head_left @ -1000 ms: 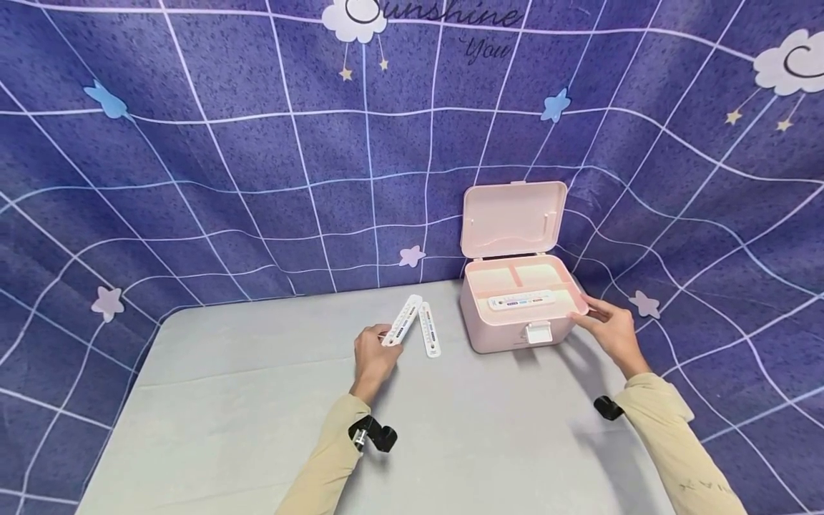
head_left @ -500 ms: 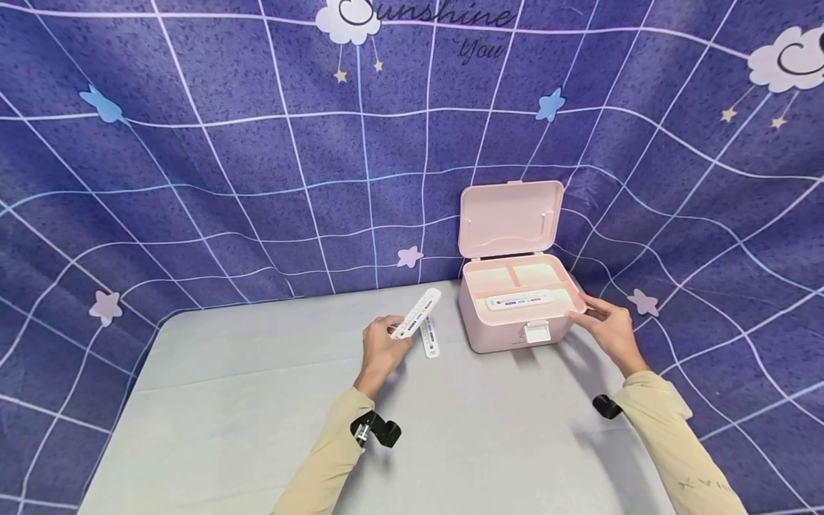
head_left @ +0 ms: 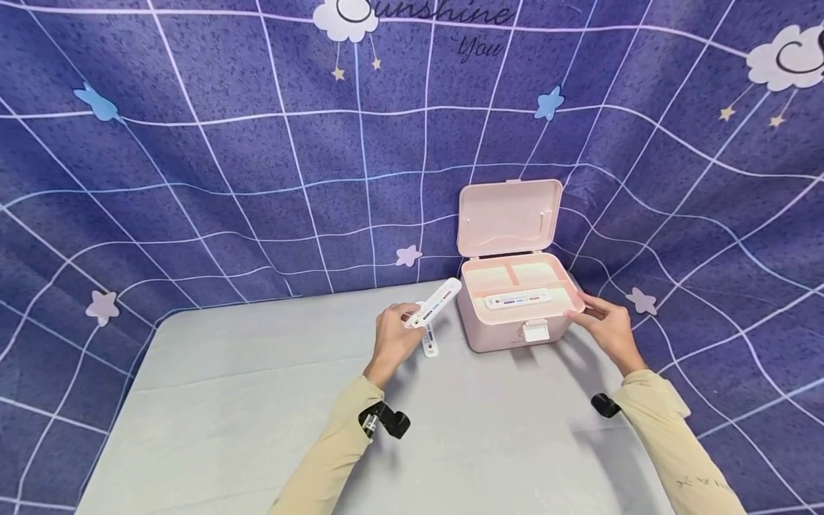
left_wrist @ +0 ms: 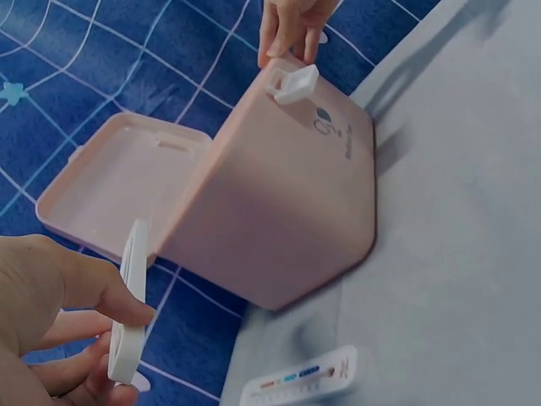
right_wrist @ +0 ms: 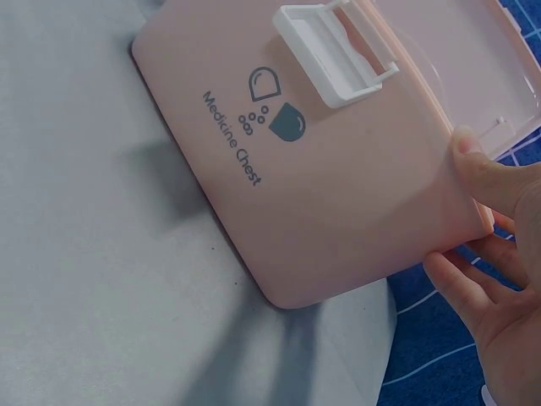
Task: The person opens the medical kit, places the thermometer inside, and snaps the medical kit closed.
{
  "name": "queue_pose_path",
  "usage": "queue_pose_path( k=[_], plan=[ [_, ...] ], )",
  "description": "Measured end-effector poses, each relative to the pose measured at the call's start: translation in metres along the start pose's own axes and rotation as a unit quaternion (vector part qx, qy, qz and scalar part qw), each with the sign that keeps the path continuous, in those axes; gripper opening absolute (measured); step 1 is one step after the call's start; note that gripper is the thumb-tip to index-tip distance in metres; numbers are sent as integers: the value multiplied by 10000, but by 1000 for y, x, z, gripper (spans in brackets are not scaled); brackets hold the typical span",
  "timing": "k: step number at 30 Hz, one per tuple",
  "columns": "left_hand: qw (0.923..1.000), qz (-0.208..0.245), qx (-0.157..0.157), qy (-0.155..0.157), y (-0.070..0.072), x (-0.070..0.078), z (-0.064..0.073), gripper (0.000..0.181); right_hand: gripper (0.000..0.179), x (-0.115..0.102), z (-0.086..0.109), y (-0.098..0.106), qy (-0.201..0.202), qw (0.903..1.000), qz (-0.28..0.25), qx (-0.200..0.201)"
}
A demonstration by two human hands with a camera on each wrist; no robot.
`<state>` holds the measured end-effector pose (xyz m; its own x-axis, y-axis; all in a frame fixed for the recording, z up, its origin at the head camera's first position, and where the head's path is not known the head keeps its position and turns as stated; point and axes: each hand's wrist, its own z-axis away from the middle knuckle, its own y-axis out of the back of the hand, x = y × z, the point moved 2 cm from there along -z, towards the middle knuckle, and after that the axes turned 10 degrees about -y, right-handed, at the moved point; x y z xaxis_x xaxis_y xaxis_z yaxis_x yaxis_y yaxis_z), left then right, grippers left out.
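Note:
My left hand (head_left: 394, 340) pinches a white strip thermometer (head_left: 441, 299) by its lower end, tilted up to the right and raised above the table. In the left wrist view the held thermometer (left_wrist: 128, 351) appears nearly edge-on between thumb and fingers. Partly behind it, a second thermometer (head_left: 430, 345) lies on the table. The pink medicine chest (head_left: 494, 336) stands with its lid (head_left: 508, 217) up. Inside, a third thermometer (head_left: 520, 298) lies across the front compartment of the tray. My right hand (head_left: 608, 332) grips the chest's right front corner, thumb on the rim and fingers against the outer side.
A grey-covered table (head_left: 244, 415) bears everything. Behind and to the sides hangs a blue curtain (head_left: 257, 157) with white grid lines, close to the chest's back and right. A white latch (head_left: 536, 330) sticks out from the chest's front. Dividers (head_left: 512, 275) split the back of the tray.
My left hand has moved right and slightly up with the thermometer, passing over the one on the table towards the chest. My right hand keeps its grip on the corner.

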<state>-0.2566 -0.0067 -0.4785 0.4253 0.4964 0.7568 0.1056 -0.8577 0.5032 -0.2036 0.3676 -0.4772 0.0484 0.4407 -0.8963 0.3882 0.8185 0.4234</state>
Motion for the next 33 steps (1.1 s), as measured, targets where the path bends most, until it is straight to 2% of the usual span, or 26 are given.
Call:
queue_pose_path(
  k=[3, 9, 12, 15, 23, 28, 33],
  plan=[
    [10000, 14, -73, -26, -1, 6, -2, 43, 50, 5, -3, 0, -23, 10000, -4, -11],
    [9996, 82, -246, -104, -5, 18, -8, 44, 54, 36, -18, -2, -66, 10000, -9, 1],
    [9992, 126, -347, -160, -7, 25, -12, 43, 54, 38, -20, -2, -85, 10000, 4, 15],
    [9985, 153, -471, -229, -10, 31, -15, 42, 53, 34, -18, -1, -72, 10000, -42, 15],
    [9959, 92, -662, -608, -23, 42, -23, 39, 51, 5, -5, 0, -75, 9998, -192, -77],
    [9943, -3, -769, -742, -32, 48, -27, 39, 51, 2, -3, 0, -70, 9998, -170, -101],
    [9928, -61, -935, -743, -40, 55, -31, 38, 51, 3, -3, 1, -126, 9997, -181, -56]
  ],
)
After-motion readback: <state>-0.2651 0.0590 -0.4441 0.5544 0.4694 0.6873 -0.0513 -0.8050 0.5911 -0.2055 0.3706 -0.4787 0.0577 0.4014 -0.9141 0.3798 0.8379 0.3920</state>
